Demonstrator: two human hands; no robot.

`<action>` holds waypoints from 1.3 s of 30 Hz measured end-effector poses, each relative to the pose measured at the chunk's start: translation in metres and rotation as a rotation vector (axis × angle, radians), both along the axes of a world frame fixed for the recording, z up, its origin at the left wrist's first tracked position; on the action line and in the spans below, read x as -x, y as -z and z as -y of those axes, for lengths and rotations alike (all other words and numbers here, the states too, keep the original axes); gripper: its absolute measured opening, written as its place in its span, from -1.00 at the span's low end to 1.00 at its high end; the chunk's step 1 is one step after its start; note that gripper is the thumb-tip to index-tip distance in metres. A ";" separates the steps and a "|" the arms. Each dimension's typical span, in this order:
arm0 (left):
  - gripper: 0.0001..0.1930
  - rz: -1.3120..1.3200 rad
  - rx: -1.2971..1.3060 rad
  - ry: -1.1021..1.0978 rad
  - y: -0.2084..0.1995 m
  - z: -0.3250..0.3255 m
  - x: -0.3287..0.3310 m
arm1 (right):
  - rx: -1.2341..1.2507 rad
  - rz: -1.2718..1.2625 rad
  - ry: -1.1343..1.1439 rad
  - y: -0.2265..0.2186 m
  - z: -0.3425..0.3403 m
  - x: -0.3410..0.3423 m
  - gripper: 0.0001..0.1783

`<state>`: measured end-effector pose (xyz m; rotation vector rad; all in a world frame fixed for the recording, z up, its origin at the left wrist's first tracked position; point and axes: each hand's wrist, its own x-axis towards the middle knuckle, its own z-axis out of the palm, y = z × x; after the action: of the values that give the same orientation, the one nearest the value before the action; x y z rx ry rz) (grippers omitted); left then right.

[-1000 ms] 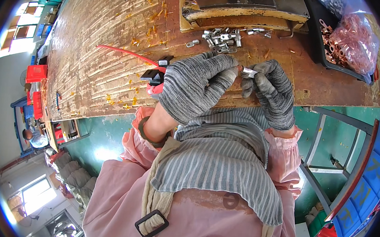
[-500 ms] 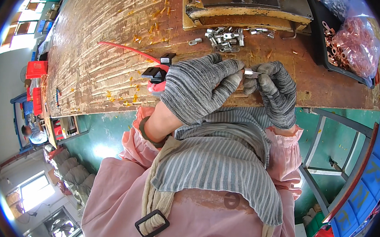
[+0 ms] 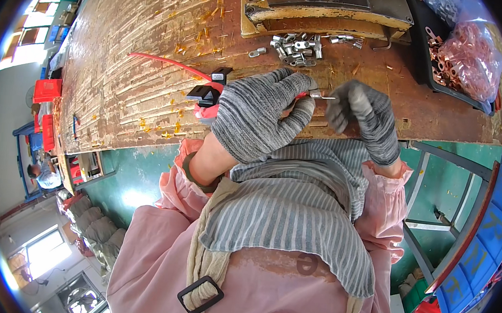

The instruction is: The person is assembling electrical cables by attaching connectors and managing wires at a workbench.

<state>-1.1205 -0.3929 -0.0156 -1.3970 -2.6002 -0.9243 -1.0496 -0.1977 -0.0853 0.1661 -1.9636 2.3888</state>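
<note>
My left hand [image 3: 265, 114], in a grey knit glove, pinches the end of a red cable [image 3: 303, 95] between thumb and fingers. A silver cable lug [image 3: 318, 95] sits at that end, its flat tongue pointing right. Just right of the lug is my right hand [image 3: 362, 112], gloved alike; its fingers are curled and smeared by motion, so whether they hold anything is unclear. Left of my left hand, a red cable length [image 3: 167, 61] lies by two black blocks [image 3: 204, 95]. Beyond my hands rests a pile of silver cable lugs [image 3: 298, 48].
A heavy metal device on a worn yellow base [image 3: 330, 16] stands at the table's far side. To its right, a black tray [image 3: 436, 82] holds copper lugs [image 3: 437, 52] and a plastic bag [image 3: 472, 61] of more. Yellow scraps [image 3: 204, 36] litter the wooden table [image 3: 132, 102].
My right hand has come away from the lug toward the right, and its fingers have changed position. My left hand has shifted slightly left, still pinching the red cable end.
</note>
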 end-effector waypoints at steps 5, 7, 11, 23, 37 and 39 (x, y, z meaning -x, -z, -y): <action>-0.80 -0.041 0.047 -0.025 -0.003 0.000 -0.005 | 0.137 0.448 -0.235 -0.025 0.008 0.004 -0.58; -0.78 -0.066 0.051 -0.027 0.000 0.005 -0.009 | 0.053 0.386 -0.201 -0.027 0.012 0.002 -0.62; -0.63 -0.439 -0.114 0.037 -0.013 0.019 -0.010 | 0.030 0.402 -0.202 -0.040 0.013 0.009 -0.64; -0.36 -0.027 -0.268 -0.564 0.079 0.121 -0.026 | 0.134 0.406 -0.104 -0.021 0.019 0.002 -0.60; -0.26 0.187 -0.871 -0.443 -0.006 0.084 0.002 | -0.013 0.143 0.004 -0.074 0.013 0.023 -0.68; -0.36 -0.018 -0.695 -0.571 -0.018 0.081 0.019 | -0.076 0.067 0.015 -0.075 0.003 0.041 -0.67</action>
<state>-1.1394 -0.4736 0.0020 -0.4579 -2.1114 -1.4621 -1.0902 -0.2005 -0.0099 0.0749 -2.0783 2.3420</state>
